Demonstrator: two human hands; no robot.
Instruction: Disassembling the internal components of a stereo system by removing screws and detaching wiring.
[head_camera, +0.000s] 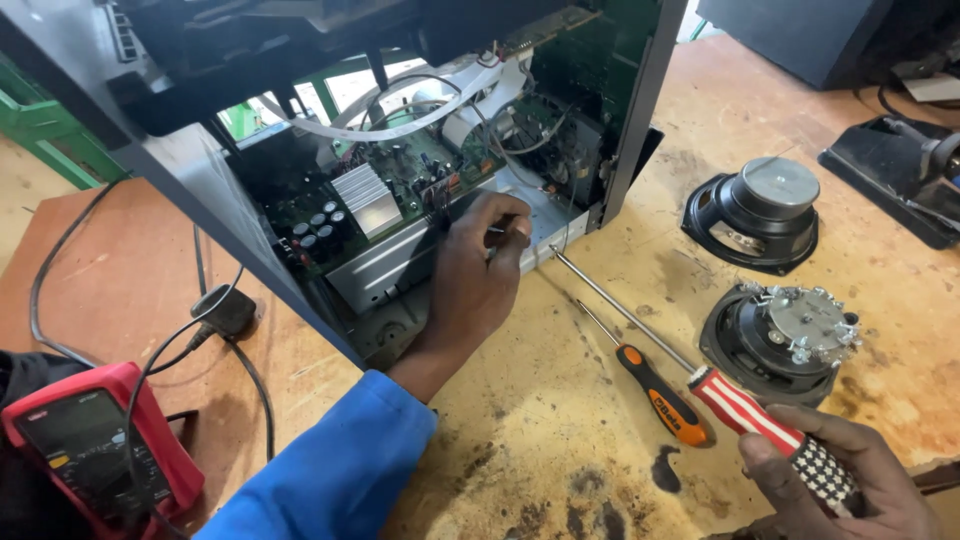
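Observation:
An open dark grey audio chassis (625, 120) stands on the wooden bench, showing a green circuit board (405, 185), a silver heat sink (365, 198) and a grey metal case (385, 265). My left hand (480, 275), in a blue sleeve, reaches in with its fingers pinched on a small part at the case's top edge; what the part is I cannot make out. My right hand (845, 480) grips the red-and-white striped handle of a long screwdriver (745, 410). Its tip rests by the chassis's front corner, just right of my left hand.
An orange-and-black screwdriver (660, 400) lies beside the long shaft. Two loose speaker drivers (760, 210) (790, 335) sit to the right, one of them with several screws stuck to its magnet. A red multimeter (90, 445) and a black cable with plug (225, 310) lie at the left.

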